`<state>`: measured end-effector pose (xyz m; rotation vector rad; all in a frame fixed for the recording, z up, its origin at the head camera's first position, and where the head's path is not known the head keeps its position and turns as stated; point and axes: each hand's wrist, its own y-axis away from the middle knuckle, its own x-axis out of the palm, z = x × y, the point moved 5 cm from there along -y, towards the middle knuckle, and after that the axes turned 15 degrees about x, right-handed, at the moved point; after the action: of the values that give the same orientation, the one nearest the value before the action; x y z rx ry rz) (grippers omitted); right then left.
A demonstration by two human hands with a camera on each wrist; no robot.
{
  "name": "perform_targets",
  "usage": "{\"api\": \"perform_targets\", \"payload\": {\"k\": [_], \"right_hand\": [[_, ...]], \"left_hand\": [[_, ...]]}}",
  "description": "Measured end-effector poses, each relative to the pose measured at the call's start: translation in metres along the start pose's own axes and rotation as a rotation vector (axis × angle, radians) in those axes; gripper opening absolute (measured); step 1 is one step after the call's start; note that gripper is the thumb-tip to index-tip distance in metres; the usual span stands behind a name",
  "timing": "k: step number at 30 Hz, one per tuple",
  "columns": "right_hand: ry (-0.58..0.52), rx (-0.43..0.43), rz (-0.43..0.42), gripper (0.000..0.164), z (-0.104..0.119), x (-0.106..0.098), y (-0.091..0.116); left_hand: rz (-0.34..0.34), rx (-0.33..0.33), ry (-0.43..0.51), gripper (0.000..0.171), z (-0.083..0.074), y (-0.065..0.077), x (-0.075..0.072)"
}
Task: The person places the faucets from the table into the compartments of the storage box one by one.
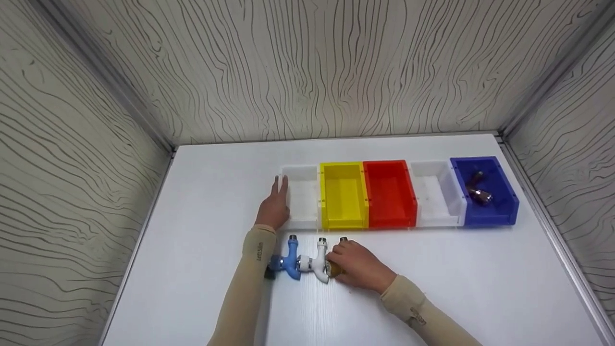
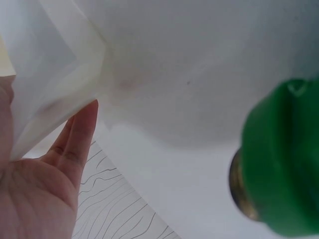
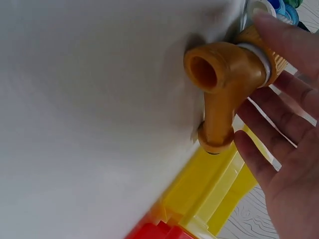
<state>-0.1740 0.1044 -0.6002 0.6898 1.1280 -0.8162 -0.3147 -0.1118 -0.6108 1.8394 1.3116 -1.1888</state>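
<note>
My left hand [image 1: 274, 211] holds the left side of the leftmost white bin [image 1: 303, 223], its fingers straight along the outer wall and the thumb across from them in the left wrist view. My right hand [image 1: 358, 264] grips an orange-brown tap [image 3: 239, 74] by its knob end, thumb on one side and fingers on the other. Beside it a white tap [image 1: 319, 262] and a blue tap [image 1: 290, 259] lie in a row. A green tap [image 2: 284, 164] shows large near my left wrist; in the head view my left sleeve mostly hides it.
Right of the white bin, joined in a row, are a yellow bin [image 1: 343, 223], a red bin [image 1: 391, 223], another white bin [image 1: 439, 221] and a blue bin [image 1: 490, 218]. A shiny metal tap [image 1: 480, 194] lies inside the blue one. Patterned panels [image 1: 312, 72] enclose the white table [image 1: 206, 192].
</note>
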Motion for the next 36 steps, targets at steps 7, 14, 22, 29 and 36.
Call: {"api": "perform_targets", "payload": {"k": [7, 14, 22, 29, 36], "right_hand": [[0.037, -0.041, -0.031, 0.028, 0.000, -0.001, -0.002], [-0.004, 0.029, 0.017, 0.027, -0.005, -0.015, -0.004], [-0.132, 0.141, 0.061, 0.031, -0.013, -0.046, 0.004], [-0.143, 0.147, -0.027, 0.032, -0.024, -0.072, 0.012], [-0.253, 0.135, -0.047, 0.035, -0.027, -0.083, 0.013]], "left_hand": [[0.006, 0.015, -0.042, 0.081, 0.005, -0.002, 0.002], [0.007, 0.013, -0.046, 0.079, 0.007, -0.002, 0.002], [-0.004, -0.003, -0.043, 0.077, 0.005, -0.002, 0.002], [-0.005, 0.015, -0.025, 0.079, -0.001, -0.006, 0.004], [0.019, 0.000, -0.026, 0.079, 0.000, -0.001, 0.001]]}}
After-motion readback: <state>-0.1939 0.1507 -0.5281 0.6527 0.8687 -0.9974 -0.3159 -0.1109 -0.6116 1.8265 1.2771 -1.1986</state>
